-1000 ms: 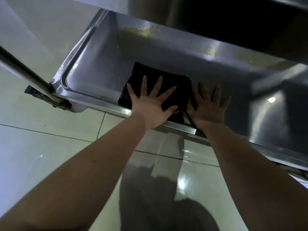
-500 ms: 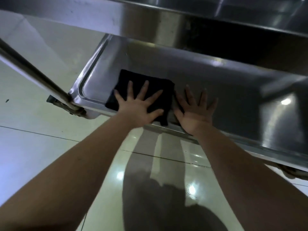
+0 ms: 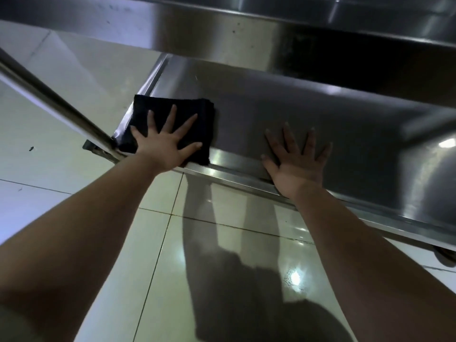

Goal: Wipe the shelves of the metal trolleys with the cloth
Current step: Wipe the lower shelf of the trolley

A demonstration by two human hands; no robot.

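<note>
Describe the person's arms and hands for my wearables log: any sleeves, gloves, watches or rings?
Both forearms are bare as far as the frame shows: no sleeves. The left hand and right hand wear no gloves; no watch, bracelet or ring shows on either.

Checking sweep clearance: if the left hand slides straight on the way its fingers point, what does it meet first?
Left hand lies flat on the black cloth, fingers aimed at the back of the lower shelf. Ahead is bare steel; the first obstacle is probably the shelf's rear wall, in shadow under the upper shelf. Depth unclear.
</note>
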